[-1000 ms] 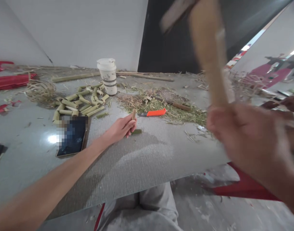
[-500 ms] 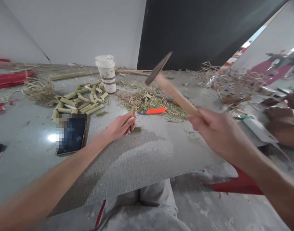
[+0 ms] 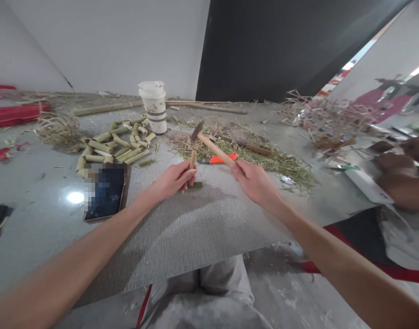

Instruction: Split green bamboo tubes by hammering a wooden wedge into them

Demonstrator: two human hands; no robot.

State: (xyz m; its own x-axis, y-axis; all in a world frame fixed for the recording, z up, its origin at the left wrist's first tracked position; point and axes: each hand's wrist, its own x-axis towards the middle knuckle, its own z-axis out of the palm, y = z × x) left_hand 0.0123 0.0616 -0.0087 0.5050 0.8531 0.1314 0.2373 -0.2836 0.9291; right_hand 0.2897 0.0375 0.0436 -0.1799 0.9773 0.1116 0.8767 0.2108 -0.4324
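My left hand (image 3: 177, 178) is closed around a short upright wooden stick (image 3: 193, 159), whose top end sticks up above the fingers. Under that hand lies a green bamboo piece (image 3: 196, 184), partly hidden by the fingers. My right hand (image 3: 253, 179) grips the pale wooden handle of a hammer (image 3: 214, 148). Its dark metal head is raised just above and beyond the stick's top, apart from it in the picture. Behind the hammer handle, an orange utility knife (image 3: 220, 159) rests on the table.
Cut bamboo pieces (image 3: 103, 148), a lidded paper cup (image 3: 153, 107) and a woven ball (image 3: 57, 128) stand at the back left. A phone (image 3: 106, 192) lies left of my hands. Green shavings (image 3: 284, 167) spread behind. Another person's hand (image 3: 396, 167) is at the right.
My right hand has swung the hammer down and to the left, bringing its head close to the stick. My left hand stays nearly in place, still holding the stick.
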